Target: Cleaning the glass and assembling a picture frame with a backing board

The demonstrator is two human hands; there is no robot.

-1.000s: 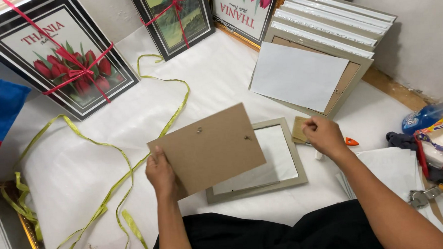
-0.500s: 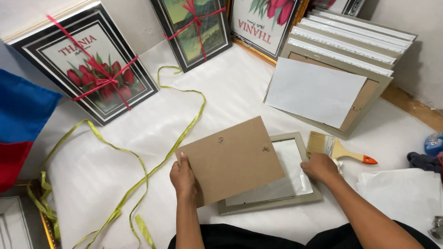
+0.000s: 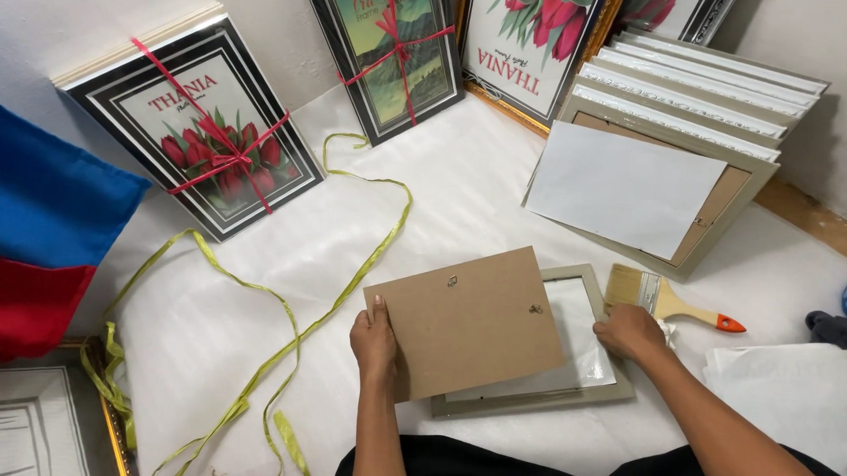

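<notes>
My left hand (image 3: 375, 342) grips the left edge of a brown cardboard backing board (image 3: 465, 320) with small metal hooks, held over a grey-green picture frame (image 3: 622, 388) that lies face down on the white cloth (image 3: 209, 343). My right hand (image 3: 628, 332) rests on the right rail of that frame, fingers curled against it. A flat paintbrush (image 3: 669, 301) with a wooden handle and orange tip lies just beyond my right hand.
A stack of grey frames (image 3: 703, 92) with a white sheet (image 3: 621, 186) leans at the right. Ribbon-tied framed flower prints (image 3: 200, 133) stand at the back. Yellow-green ribbon (image 3: 258, 369) trails at left. White sheets (image 3: 797, 393) lie at right, blue and red fabric (image 3: 24, 236) at left.
My right hand came off the paintbrush and moved to the frame's right edge. The backing board stays held over the frame. The view shifted toward the right.
</notes>
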